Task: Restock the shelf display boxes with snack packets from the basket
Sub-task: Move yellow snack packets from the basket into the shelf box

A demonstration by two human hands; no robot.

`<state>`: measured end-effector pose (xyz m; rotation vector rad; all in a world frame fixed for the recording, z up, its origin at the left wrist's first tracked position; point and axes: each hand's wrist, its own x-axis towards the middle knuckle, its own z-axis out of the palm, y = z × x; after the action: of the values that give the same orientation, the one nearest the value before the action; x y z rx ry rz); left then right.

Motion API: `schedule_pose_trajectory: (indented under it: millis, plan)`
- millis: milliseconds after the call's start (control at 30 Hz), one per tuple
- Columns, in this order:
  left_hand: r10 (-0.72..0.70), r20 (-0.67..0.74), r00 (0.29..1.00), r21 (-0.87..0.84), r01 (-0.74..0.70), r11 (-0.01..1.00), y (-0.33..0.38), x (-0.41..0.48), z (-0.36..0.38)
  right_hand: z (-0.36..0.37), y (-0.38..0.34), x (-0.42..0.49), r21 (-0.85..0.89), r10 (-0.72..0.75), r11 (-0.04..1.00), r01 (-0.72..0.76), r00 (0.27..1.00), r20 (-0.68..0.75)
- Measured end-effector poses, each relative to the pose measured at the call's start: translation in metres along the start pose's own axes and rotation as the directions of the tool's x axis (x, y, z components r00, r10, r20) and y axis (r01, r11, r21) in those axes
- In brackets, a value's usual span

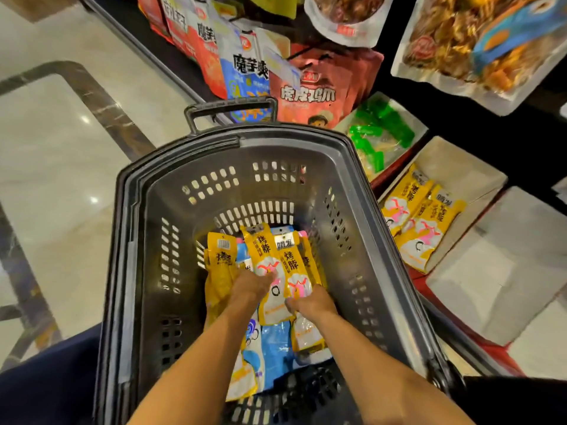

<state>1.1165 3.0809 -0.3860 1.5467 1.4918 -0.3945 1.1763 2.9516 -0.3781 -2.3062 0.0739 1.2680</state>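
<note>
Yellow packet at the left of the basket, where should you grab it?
Probably by its flat sealed top end, reaching down from above. The yellow packet stands tilted with that end free near the basket wall, while its lower half is crowded by the left hand and other packets.

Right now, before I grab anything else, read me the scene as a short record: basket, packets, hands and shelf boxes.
basket: grey plastic, beside the shelf
contents: yellow packets over blue packets
left hand: inside the basket, on the yellow packets
right hand: inside the basket, touching the yellow packets
grip: cannot tell for either hand
display box: cardboard, partly filled with matching packets
green packets: in the box beyond it
</note>
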Motion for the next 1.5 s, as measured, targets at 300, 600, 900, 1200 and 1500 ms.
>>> schedule_pose_trajectory:
  millis: [300, 600, 900, 1200, 1500]
  plan:
    - [0.046, -0.15, 0.988, 0.144, -0.024, 0.989, -0.005, 0.01, 0.015, -0.001, 0.007, 0.013, 0.04, -0.019, 0.999, 0.021, 0.999, -0.042]
    - [0.194, -0.139, 0.971, -0.043, -0.202, 0.979, -0.008, -0.021, -0.046, -0.026, -0.024, -0.043, 0.136, -0.108, 0.984, 0.113, 0.993, -0.042]
    - [0.442, -0.18, 0.879, -0.169, -0.47, 0.866, 0.027, -0.148, -0.123, -0.08, -0.058, -0.145, 0.33, -0.388, 0.858, 0.394, 0.917, -0.088]
    - [0.708, -0.142, 0.692, -0.113, -0.722, 0.682, 0.107, -0.246, -0.102, -0.172, -0.047, -0.178, 0.528, -0.421, 0.66, 0.534, 0.845, -0.329]
    - [0.776, 0.153, 0.612, 0.17, -0.79, 0.59, 0.217, -0.251, -0.013, -0.243, 0.008, -0.114, 0.76, -0.055, 0.54, 0.361, 0.916, -0.396]
